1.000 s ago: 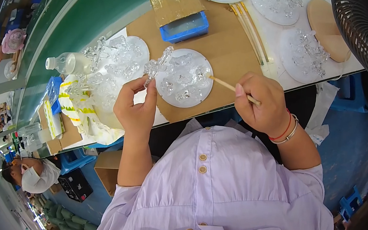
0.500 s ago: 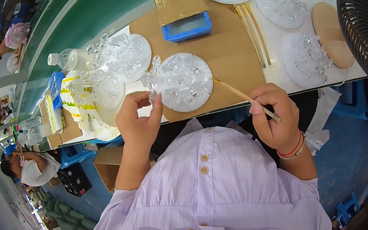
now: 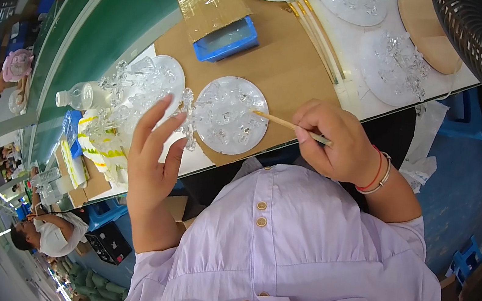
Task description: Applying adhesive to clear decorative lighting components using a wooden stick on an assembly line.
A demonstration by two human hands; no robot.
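Observation:
A white round disc [image 3: 201, 134] bearing a cluster of clear, crystal-like pieces [image 3: 235, 113] lies near the table's front edge. My right hand [image 3: 333, 140] pinches a slim wooden paintbrush [image 3: 282, 121], its yellowish tip over the right part of the cluster. To the left of the disc is my left hand [image 3: 154, 154], open, with its fingers apart and nothing visibly gripped. Just beyond its fingertips, a clear ornamental piece [image 3: 188, 106] stands upright along the disc's left edge. How it is supported there, I cannot tell.
Brown cardboard [image 3: 287, 40] covers part of the table. A blue tray [image 3: 231, 43] with a taped cardboard flap [image 3: 212, 3] stands behind. Several brushes [image 3: 318, 41] lie at the right. Further discs with clear pieces, a bottle [image 3: 83, 96] and a black fan [image 3: 478, 42] surround the area.
My left hand has let go of the clear piece, spread its fingers and drawn back leftward. My right hand has shifted left, bringing the paintbrush tip further over the disc. The whole view has shifted slightly.

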